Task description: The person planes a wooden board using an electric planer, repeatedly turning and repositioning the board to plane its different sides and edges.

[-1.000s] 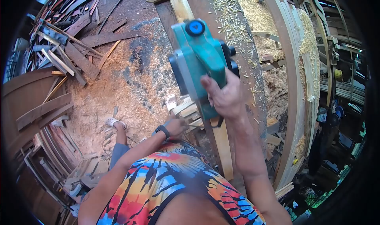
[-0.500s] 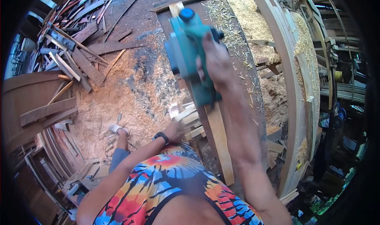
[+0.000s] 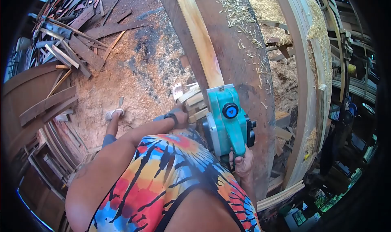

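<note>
We have a teal planer (image 3: 224,128), its black knob blue-capped, over the near part of the pale strip (image 3: 200,36). Its nose points away, long axis roughly along the strip, with room ahead between the bench's (image 3: 244,69) left edge and the shavings (image 3: 238,12). Our right hand (image 3: 243,163) wraps the rear handle; our left hand's (image 3: 182,117) grip we cannot tell.

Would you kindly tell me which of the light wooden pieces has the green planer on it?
The long, narrow strip lying along the brown bench: the green planer covers its nearer part, whereas no planer sits on the other light pieces.
</note>
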